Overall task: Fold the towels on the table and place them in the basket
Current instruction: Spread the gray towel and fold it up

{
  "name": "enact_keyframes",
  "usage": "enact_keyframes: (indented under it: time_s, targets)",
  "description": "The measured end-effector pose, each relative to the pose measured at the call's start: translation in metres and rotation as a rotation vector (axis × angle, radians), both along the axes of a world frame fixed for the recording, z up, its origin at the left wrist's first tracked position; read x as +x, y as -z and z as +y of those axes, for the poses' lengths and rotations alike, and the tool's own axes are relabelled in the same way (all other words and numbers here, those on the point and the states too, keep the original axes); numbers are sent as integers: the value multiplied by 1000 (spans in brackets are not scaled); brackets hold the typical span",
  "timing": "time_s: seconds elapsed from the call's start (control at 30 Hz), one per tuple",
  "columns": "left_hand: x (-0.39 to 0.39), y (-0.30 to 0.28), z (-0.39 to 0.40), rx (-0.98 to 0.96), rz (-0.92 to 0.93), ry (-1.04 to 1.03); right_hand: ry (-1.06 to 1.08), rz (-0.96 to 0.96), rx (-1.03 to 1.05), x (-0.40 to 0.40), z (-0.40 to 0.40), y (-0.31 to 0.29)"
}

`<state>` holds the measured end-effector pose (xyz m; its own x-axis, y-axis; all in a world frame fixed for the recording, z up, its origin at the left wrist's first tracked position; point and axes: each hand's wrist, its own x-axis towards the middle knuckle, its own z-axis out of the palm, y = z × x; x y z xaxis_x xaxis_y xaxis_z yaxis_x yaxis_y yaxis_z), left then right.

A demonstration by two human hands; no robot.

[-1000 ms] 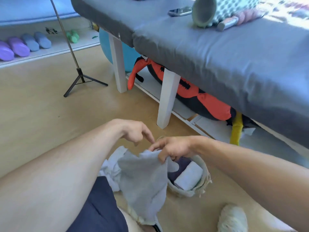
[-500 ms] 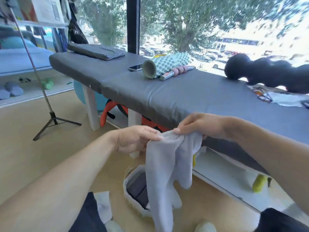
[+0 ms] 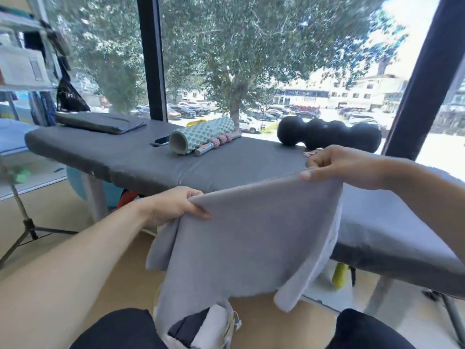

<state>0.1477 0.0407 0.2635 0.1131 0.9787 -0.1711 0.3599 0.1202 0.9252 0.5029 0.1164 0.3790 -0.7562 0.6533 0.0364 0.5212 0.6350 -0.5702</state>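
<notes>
The towel [image 3: 251,245] hangs spread in the air in front of the padded bench [image 3: 141,159], stretched by its top edge between the two hands.

At the left, the left hand [image 3: 173,205] pinches the lower top corner, thumb on the near face and fingers curled behind. This grip likely serves to open the cloth out flat so its edges can be found and matched for a fold.

In the middle, the towel is plain pale grey, soft and slightly fuzzy, with no pattern. Its top edge slopes up from left to right. The cloth is not yet square: a flap droops at the left side, and another loose corner curls down at the lower right. No fold has been made in it yet, by the look of it.

Directly under the towel, between the person's knees, sits the basket [image 3: 230,326], with a dark folded cloth [image 3: 187,327] and a white folded cloth [image 3: 211,328] already in it. It stands close, so a folded piece can go straight down.

At the right, the right hand [image 3: 337,163] grips the higher corner, fingers curled over the edge, held just above the bench top.
</notes>
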Motion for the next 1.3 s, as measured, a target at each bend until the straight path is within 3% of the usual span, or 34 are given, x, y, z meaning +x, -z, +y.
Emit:
enact_keyframes:
  time_s: [0.1,0.3,0.37,0.47,0.57,0.67,0.77,0.93,1.0,1.1,1.3]
  targets:
    - [-8,-19,2,97,164,-46,43,-193,8,24,-10,-15]
    - [-21,-44,25,244,462,-265,174,116,-329,80,-7,-23]
    - [-26,-44,43,299,484,-330,247,112,-362,100,12,-17]
    - [-32,-37,80,365,478,-455,389,-27,-256,123,45,-1]
    - [-36,-29,120,403,494,-555,566,-271,30,133,80,18]
    - [-40,-19,158,407,417,-660,692,-295,244,141,123,44]
    - [-41,-1,199,292,298,-758,744,-268,264,143,160,68]
    - [-42,22,259,173,-143,-899,834,-302,404,128,202,102]
    - [-42,26,276,193,-121,-880,835,-319,459,124,214,112]
    - [-36,31,296,271,66,-881,846,-399,488,124,231,123]
    - [-28,38,330,309,36,-943,850,-451,546,130,256,126]
